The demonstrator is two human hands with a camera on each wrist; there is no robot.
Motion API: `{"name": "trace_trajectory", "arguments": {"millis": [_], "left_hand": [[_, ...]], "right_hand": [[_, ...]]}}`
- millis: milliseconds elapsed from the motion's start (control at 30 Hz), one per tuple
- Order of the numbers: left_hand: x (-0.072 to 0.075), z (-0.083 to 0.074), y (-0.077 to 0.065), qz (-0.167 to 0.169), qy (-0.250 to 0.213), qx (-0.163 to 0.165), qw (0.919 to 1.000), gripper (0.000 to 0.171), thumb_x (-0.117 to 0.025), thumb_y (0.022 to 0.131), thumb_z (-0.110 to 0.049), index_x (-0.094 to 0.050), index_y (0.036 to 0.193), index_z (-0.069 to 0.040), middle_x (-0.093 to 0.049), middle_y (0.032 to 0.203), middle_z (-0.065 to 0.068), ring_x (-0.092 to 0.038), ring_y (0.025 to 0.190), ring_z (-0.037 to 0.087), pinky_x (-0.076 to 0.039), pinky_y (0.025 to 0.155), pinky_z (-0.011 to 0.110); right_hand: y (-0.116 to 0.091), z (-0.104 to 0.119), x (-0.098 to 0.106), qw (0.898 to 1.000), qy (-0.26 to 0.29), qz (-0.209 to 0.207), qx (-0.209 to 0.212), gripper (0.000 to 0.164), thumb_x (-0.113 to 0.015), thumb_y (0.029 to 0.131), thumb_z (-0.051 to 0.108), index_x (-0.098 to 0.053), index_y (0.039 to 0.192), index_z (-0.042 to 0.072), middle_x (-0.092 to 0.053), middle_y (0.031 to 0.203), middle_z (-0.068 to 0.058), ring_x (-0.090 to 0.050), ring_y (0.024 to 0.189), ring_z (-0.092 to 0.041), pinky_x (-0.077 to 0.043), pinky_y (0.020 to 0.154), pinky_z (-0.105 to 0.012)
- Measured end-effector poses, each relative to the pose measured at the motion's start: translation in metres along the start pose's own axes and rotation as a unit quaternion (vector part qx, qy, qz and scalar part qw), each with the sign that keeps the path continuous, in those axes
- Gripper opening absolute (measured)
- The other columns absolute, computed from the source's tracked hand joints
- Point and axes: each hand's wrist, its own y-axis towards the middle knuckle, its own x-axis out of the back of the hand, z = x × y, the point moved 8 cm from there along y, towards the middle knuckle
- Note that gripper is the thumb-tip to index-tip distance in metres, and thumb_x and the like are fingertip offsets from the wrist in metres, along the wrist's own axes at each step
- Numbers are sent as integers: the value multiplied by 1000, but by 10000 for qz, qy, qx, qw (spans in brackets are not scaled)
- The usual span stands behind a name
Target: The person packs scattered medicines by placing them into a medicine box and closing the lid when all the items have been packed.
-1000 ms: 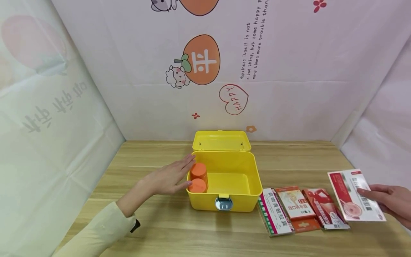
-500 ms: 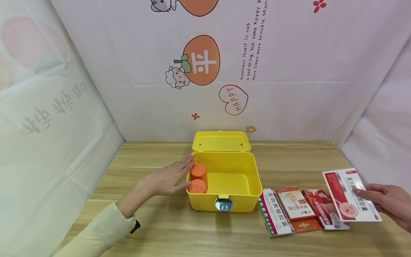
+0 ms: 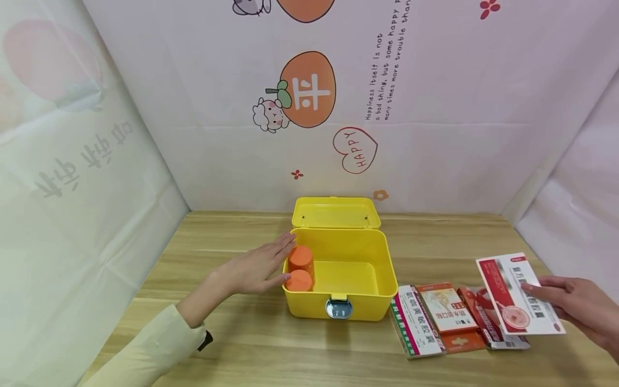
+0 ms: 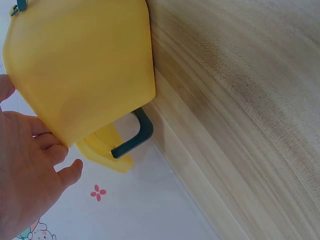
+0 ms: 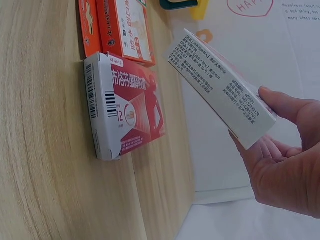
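Red-and-white carton is pinched by the right hand near the worktop's right edge; yellow case lies leftward, left hand spread against it.

Smooth plastic box, glossy carton, latch perhaps metal

Right hand and carton displaced left.
Over the last second, the right hand moves the held carton leftward, nearer the yellow box. Head view: carton earlier barely edges over the red box; now it hides much of that box's right part, upper right corner included.
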Motion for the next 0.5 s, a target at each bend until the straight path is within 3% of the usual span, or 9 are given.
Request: {"name": "trace_trajectory", "arguments": {"millis": [500], "left_hand": [[3, -3, 0, -13, 18, -27, 10000, 76, -30, 105, -55, -16, 159, -3, -9, 169, 11, -10, 157, 26, -23, 125, 42]], "right_hand": [[-4, 15, -15, 9978, 86, 44, 655, 83, -53, 103, 34, -16, 141, -29, -67, 92, 16, -67, 79, -3, -61, 71, -29]]}}
